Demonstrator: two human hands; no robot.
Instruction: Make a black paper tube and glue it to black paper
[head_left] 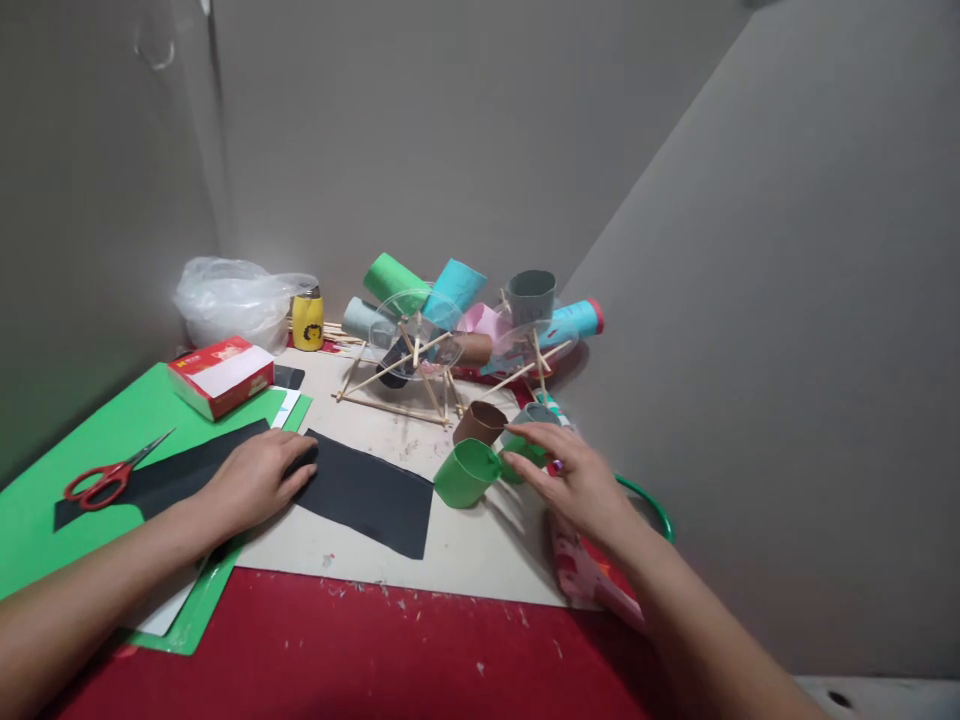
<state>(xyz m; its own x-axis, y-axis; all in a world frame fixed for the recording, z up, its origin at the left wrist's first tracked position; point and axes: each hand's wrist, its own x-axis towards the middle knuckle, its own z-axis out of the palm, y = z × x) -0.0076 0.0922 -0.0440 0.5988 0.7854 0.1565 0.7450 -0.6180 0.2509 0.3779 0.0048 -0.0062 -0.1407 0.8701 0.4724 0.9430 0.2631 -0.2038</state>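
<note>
My left hand (259,475) rests flat over black paper, its fingers loosely spread. One black sheet (367,490) lies to its right on the pale board, and another black strip (195,465) runs under the hand to the left. My right hand (574,475) reaches in from the right with thumb and fingers apart, its tips close to the rim of a green paper cup (465,475); contact is unclear. Behind that are a brown paper cup (480,425) and a grey cup (536,413), the latter partly hidden by my fingers.
Red-handled scissors (105,485) lie at the left near a red box (223,377) on green sheets. A stick frame with a clear disc (397,370) and colored paper tubes stands behind. A pink glue gun (592,575) is at right. A plastic bag (232,300) sits at back left.
</note>
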